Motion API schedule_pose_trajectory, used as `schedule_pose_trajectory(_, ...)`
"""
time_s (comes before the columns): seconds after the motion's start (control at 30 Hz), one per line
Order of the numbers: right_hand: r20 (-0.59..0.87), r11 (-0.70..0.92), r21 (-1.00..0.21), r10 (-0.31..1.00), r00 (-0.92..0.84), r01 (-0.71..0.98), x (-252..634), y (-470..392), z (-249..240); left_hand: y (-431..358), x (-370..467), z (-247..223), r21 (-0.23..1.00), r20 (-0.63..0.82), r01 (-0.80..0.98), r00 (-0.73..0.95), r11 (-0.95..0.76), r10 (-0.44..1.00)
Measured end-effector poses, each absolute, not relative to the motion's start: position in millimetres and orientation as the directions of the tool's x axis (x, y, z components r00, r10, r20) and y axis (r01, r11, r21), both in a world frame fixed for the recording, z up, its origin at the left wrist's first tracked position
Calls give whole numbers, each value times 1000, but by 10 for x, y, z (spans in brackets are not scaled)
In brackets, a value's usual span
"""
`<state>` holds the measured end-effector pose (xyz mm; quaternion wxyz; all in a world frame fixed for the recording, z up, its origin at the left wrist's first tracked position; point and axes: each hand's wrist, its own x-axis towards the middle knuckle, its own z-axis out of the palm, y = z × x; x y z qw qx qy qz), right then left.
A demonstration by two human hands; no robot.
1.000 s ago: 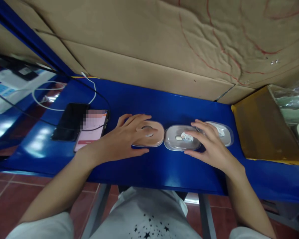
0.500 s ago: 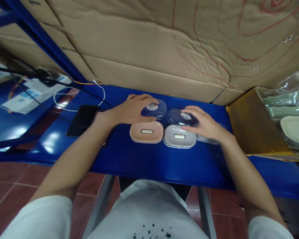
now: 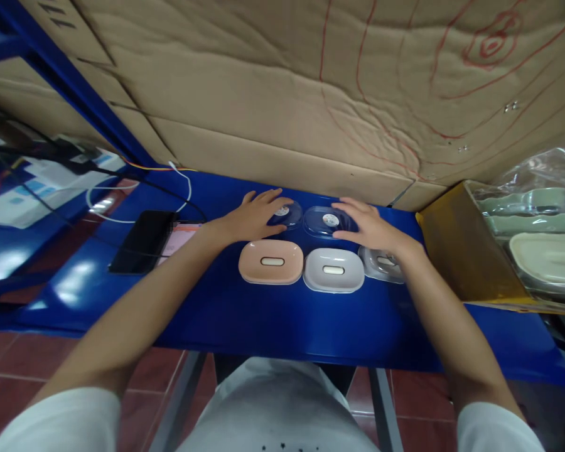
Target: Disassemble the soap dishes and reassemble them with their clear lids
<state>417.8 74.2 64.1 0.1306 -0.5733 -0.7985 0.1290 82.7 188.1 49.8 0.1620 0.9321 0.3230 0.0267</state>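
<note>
My left hand [image 3: 257,218] rests with fingers spread around the left end of a clear plastic lid [image 3: 292,217] bearing a round label. At the right end of a second clear lid [image 3: 314,223], my right hand [image 3: 374,229] has thumb and fingers apart. Both lids lie flat on the blue table. In front of them sit a peach oval dish [image 3: 289,263] and a pale grey oval dish [image 3: 320,280], each with a cream oblong inset. Another clear plastic piece [image 3: 380,271] lies beside the grey dish, partly covered by my right wrist.
A black phone [image 3: 144,242] and a pink-screened device [image 3: 181,238] lie left, among cables [image 3: 188,188]. At right stands an open cardboard box [image 3: 471,251] of pale green and cream dishes [image 3: 550,257]. A cardboard wall [image 3: 263,113] rises behind the blue table [image 3: 263,326].
The right lid, tilted in my right hand before, now lies flatter, with its label facing up. My right hand's fingers have loosened. The view has shifted slightly.
</note>
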Motion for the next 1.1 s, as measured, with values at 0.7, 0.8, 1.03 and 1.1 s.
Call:
schedule_pose_trajectory(0.7, -172, -60, -480, 985, -26, 875, 5085, 323, 849, 1170, 309, 304, 465, -31, 409, 894, -785, 447)
schedule_pose_trajectory(0.8, -279, -114, -493, 960, -33, 863, 5074, 533, 794, 1149, 326, 349, 475, -36, 401, 898, -784, 438)
schedule_pose_trajectory(1.03, -271, -99, -494, 961, -45, 864, 5072, 517, 742, 1100, 311, 403, 424, -9, 361, 919, -831, 394)
schedule_pose_trajectory(1.1, -267, -99, -499, 963, -44, 861, 5097, 506, 701, 1095, 310, 400, 413, -27, 365, 921, -835, 390)
